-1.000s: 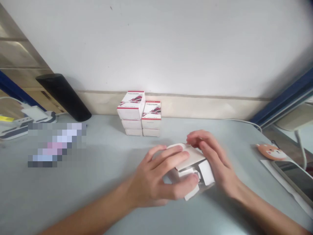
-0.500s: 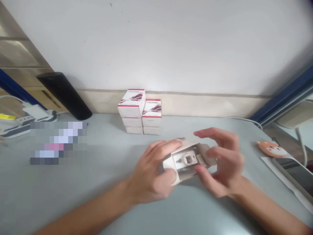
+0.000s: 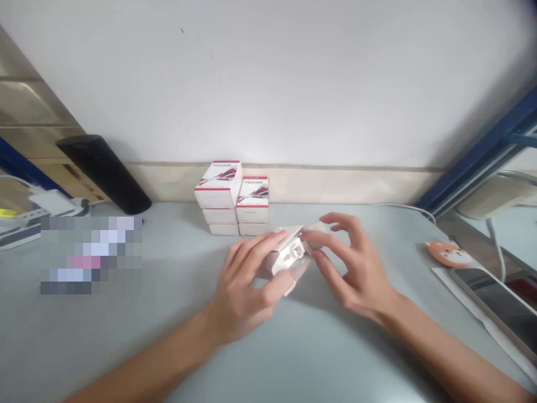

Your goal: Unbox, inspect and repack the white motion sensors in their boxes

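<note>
My left hand (image 3: 245,285) is wrapped round a small white cardboard box (image 3: 287,256) held just above the grey table (image 3: 126,336), its open end turned toward my right hand. A white part shows inside the box. My right hand (image 3: 350,268) is at the open end, thumb and forefinger pinching a flap of the box, the other fingers spread above.
Several white-and-red boxes (image 3: 232,196) are stacked at the wall behind my hands. A black cylinder (image 3: 103,173) leans at the back left, beside a power strip (image 3: 25,215). At the right lie an orange animal-shaped pad (image 3: 448,253), a tablet (image 3: 499,308) and a white cable (image 3: 403,207).
Both hands have moved away from me toward the stacked boxes with the box. The box has turned so less of its inside shows, and my right fingers have closed on its flap.
</note>
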{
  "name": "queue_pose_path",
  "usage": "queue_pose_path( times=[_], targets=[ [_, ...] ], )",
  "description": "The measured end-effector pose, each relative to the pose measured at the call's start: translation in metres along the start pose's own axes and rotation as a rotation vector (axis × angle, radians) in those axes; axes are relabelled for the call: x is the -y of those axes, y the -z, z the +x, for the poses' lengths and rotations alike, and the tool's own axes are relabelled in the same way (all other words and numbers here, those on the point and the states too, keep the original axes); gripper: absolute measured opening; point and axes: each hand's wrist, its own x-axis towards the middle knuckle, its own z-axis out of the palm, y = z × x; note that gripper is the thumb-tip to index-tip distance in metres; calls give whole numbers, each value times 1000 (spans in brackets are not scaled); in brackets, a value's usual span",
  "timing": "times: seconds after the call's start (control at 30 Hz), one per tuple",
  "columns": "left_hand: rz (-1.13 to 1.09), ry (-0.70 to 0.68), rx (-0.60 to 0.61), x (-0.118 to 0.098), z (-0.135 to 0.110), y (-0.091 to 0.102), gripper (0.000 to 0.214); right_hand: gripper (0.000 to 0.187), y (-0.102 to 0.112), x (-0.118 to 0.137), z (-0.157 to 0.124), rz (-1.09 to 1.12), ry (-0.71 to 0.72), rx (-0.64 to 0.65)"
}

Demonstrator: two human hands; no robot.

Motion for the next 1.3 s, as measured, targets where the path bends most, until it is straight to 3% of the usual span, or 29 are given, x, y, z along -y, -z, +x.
queue_pose_path(
  times=[0.1, 0.2, 0.3, 0.47, 0.6, 0.77, 0.9, 1.0, 1.1, 1.2, 1.3],
  targets=[
    [11, -16, 14, 5, -3, -5, 33, 28, 1, -2, -1, 66, -35, 119],
    [31, -33, 39, 7, -5, -7, 34, 15, 0, -4, -2, 193, -66, 113],
    [68, -8, 39, 7, -7, -9, 38, 10, -2, -4, -2, 200, -27, 0],
    [55, -49, 33, 5, -8, -11, 44, 21, -2, 1, -3, 224, -23, -211],
    [54, -64, 12, 3, -6, -11, 41, 29, 4, 5, -3, 230, -15, -93],
    [68, -99, 25, 1, -2, -8, 36, 23, 4, 8, 1, -13, 57, 29],
    [51, -122, 52, 1, -1, -6, 37, 21, 1, 7, 2, -35, 100, -52],
    [48, -95, 59, 3, -2, -6, 39, 18, 4, 5, 3, -14, 120, -212],
    [37, -55, 34, 6, -3, -7, 48, 7, 6, -4, 5, -63, -64, -285],
    [31, -28, 27, 7, -3, -8, 55, 14, 0, -22, 4, -224, -320, -91],
    [28, -33, 36, 5, -3, -8, 54, 21, -9, -40, -1, -327, -444, 126]
  ],
)
